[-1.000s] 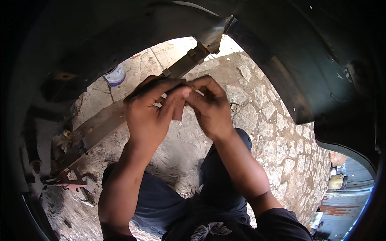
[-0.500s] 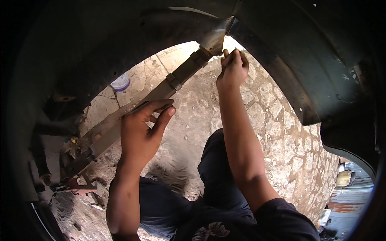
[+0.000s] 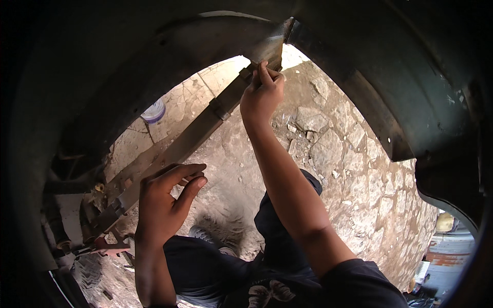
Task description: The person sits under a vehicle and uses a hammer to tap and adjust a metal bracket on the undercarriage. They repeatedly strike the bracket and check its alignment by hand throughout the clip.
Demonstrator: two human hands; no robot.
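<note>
Up at the top end of the long dark leaf spring (image 3: pixel 190 136), my right hand (image 3: pixel 261 95) is closed in a pinch against the metal bracket (image 3: pixel 268 50); what its fingertips hold is too hidden to make out. A clamp band (image 3: pixel 219 108) wraps the spring below that hand. My left hand (image 3: pixel 169 203) hangs lower, in front of the spring, with fingers loosely curved and apart and nothing visible in them.
A dark curved wheel-arch panel (image 3: pixel 431 97) surrounds the opening. A white-and-purple bucket (image 3: pixel 153 112) sits on cracked paving beyond. Suspension parts (image 3: pixel 56 220) crowd the lower left. Rough stone ground (image 3: pixel 359 205) lies below, with a rusty corrugated sheet (image 3: pixel 449 256) at right.
My hands have separated from around a small reddish-brown piece, which is no longer visible. My right hand rose to the bracket, then shifted left; my left hand dropped lower and loosened.
</note>
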